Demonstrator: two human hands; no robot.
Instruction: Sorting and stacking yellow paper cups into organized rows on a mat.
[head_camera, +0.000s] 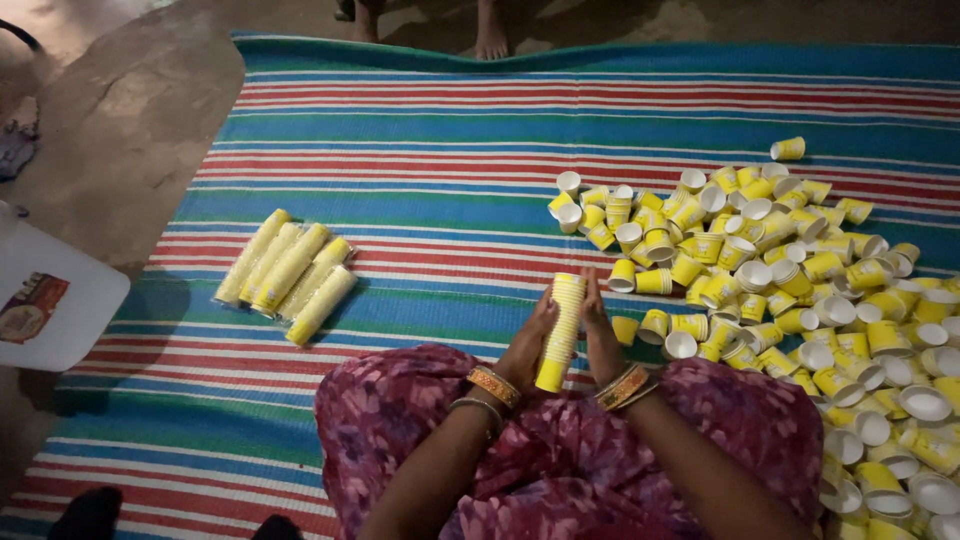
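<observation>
Stacked yellow paper cups (560, 330) sit pressed between our left hand (527, 345) and right hand (598, 335), both flat-palmed, so we squeeze evenly, keeping the column straight.

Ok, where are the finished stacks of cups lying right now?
In the head view, the finished stacks lie side by side on the striped mat, to the person's left, well apart from the loose cup pile on the right.

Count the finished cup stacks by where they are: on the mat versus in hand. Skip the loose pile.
Stacks lying on the mat: 5
Stack held upright between left hand and right hand: 1
Total: 6 stacks
The loose cups at right are too many to count.
</observation>
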